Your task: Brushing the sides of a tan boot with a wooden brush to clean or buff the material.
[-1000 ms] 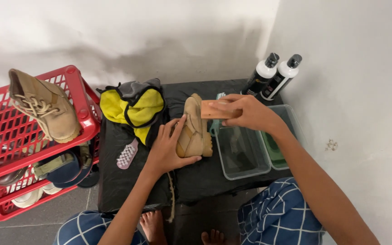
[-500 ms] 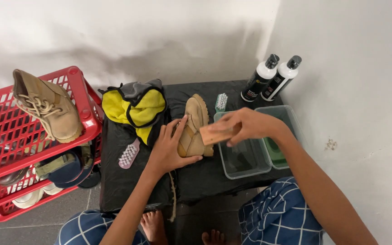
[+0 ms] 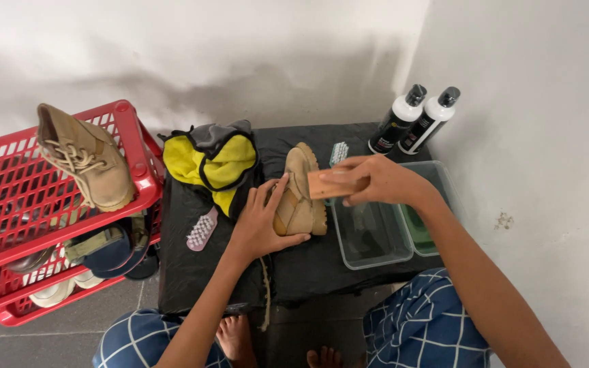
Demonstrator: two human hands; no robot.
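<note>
My left hand lies spread against the near side of the tan boot, which is tipped on the black mat. My right hand grips a wooden brush block against the boot; its bristles are hidden. Beyond, a small brush peeks out half covered, and two bottles stand at the wall.

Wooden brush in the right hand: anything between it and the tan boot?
Nothing visible. The wooden brush in the right hand sits right against the tan boot, which the left hand steadies.
</note>
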